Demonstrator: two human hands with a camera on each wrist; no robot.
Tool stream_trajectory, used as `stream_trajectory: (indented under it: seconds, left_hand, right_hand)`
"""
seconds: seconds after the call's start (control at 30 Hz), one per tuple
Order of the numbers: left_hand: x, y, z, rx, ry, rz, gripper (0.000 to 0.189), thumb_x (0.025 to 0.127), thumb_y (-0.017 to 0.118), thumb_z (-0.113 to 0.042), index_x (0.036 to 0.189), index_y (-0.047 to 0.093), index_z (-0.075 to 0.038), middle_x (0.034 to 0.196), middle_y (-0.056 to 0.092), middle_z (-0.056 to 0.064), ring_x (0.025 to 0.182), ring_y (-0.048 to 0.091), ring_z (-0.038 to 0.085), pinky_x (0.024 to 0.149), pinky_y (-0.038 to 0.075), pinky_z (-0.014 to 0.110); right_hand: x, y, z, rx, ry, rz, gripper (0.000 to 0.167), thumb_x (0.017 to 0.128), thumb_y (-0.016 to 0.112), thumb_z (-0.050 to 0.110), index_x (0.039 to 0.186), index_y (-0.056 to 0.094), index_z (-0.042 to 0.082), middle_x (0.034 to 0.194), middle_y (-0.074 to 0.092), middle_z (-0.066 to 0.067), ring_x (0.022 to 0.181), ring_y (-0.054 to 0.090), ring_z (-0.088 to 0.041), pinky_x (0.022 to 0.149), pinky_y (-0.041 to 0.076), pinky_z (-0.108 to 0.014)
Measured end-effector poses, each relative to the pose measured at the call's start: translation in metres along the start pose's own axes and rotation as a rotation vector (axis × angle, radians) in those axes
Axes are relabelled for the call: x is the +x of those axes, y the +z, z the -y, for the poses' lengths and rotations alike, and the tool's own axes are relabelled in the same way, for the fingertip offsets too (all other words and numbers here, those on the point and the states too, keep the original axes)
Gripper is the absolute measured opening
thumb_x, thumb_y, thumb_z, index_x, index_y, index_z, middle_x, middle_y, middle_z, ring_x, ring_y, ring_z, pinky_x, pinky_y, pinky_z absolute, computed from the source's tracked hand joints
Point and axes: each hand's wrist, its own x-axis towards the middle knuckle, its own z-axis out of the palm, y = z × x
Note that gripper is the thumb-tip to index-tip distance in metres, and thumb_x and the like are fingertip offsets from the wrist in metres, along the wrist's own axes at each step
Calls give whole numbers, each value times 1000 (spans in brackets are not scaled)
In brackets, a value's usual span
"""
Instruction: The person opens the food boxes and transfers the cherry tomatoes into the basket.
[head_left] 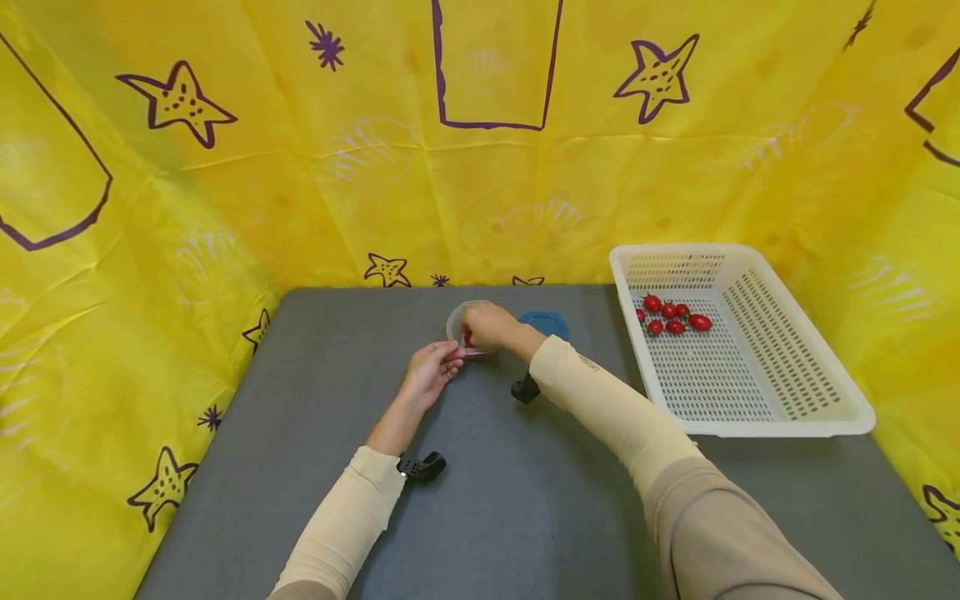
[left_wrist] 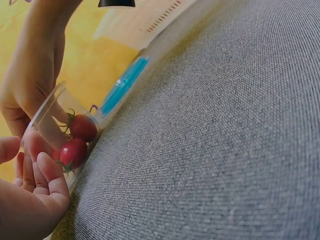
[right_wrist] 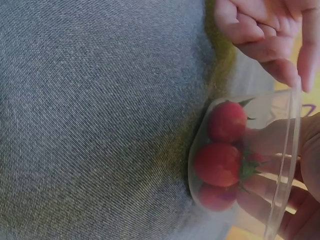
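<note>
A clear plastic container (head_left: pixel 452 323) sits near the far edge of the table, its round rim facing up. My left hand (head_left: pixel 433 372) pinches the near side of that rim between thumb and fingertip. From the right, my right hand (head_left: pixel 491 325) reaches down inside, its fingers among the cherry tomatoes (right_wrist: pixel 217 164). Through the wall, in the right wrist view, several red tomatoes with green stalks show at the bottom. Thumb and fingers surround one partly hidden tomato; I cannot tell whether they grip it. A blue lid (head_left: pixel 545 322) lies just right of the container, partly behind my right wrist.
A white perforated basket (head_left: pixel 750 423) stands on the right of the grey table (head_left: pixel 330 400), with several cherry tomatoes (head_left: pixel 675 327) in its far left corner. A yellow patterned cloth (head_left: pixel 360 200) rises behind the table and along both sides.
</note>
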Motion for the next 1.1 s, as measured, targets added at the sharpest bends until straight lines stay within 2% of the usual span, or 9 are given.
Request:
stream_trajectory:
  seconds: [0.43, 0.77, 1.1]
  left_hand:
    - [1, 1, -3, 11, -4, -14, 6, 99, 55, -12, 95, 56, -8, 70, 68, -5, 62, 58, 7, 67, 47, 22]
    - [0, 1, -1, 4, 2, -26, 8, 98, 55, -11, 91, 57, -8, 69, 68, -4, 61, 58, 7, 66, 47, 22]
    - [0, 2, 1, -2, -3, -29, 10, 98, 56, -12, 89, 58, -9, 70, 69, -4, 61, 58, 8, 64, 47, 21]
  right_hand:
    - [3, 2, -2, 42, 38, 6, 18, 86, 68, 11, 103, 73, 7, 93, 69, -8, 84, 57, -23, 82, 52, -33]
    - [1, 2, -2, 72, 30, 15, 22, 86, 68, 10, 107, 72, 5, 98, 70, -10, 87, 58, -23, 86, 53, -33]
    - [1, 6, -3, 77, 46, 16, 20, 85, 71, 10, 104, 72, 7, 93, 69, -8, 84, 56, -22, 82, 53, -31]
